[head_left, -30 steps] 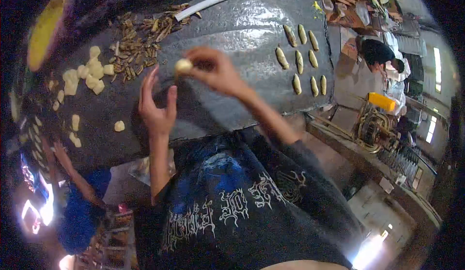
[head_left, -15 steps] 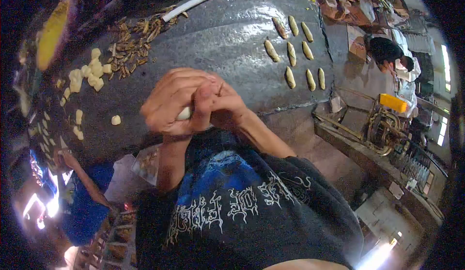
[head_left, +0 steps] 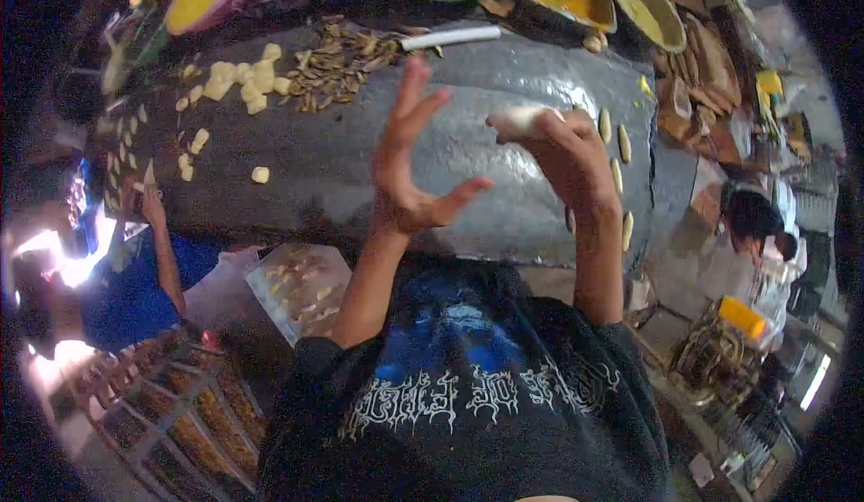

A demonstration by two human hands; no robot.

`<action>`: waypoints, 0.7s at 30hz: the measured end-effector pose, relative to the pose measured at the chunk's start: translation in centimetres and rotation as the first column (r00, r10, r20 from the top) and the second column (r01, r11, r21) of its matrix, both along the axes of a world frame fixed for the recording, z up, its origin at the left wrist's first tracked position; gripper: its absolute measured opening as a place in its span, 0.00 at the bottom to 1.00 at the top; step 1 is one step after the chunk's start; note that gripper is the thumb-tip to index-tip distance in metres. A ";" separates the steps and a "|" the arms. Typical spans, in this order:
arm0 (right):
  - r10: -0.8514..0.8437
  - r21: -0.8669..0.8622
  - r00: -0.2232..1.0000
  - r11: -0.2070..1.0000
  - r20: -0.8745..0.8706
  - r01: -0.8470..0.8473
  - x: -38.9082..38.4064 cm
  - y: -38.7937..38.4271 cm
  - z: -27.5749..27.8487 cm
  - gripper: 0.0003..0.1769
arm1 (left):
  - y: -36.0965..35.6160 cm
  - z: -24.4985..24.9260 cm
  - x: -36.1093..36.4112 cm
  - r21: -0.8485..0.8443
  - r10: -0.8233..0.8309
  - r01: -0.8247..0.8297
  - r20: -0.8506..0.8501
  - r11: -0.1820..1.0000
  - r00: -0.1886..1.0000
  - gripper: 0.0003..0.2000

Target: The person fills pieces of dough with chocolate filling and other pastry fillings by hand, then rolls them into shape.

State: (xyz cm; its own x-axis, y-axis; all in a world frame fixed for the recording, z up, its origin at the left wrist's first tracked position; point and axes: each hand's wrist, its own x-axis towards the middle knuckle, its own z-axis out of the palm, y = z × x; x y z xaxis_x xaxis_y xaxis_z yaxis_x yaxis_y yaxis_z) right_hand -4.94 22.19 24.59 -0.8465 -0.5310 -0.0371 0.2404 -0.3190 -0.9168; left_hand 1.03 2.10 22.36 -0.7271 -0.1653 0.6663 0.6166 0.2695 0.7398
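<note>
Head: dough roll (head_left: 520,121) in right hand (head_left: 567,156), left hand (head_left: 407,174) apart.

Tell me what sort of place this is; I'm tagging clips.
Likely a food workshop: pale yellow dough lumps and oblong shaped pieces on a dark grey worktop; right hand holds a pale dough roll.

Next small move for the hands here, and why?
Probably lower the right hand and lay its dough piece by the row of shaped pieces on the dark slab: it looks rolled long like them, and the left hand is open, empty.
</note>
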 end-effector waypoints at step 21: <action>-0.211 0.334 0.977 0.920 -0.025 0.207 -28.9 -13.5 -8.4 0.25 | -18.1 -12.3 -3.1 0.257 -0.207 0.020 0.729 0.966 0.652 0.17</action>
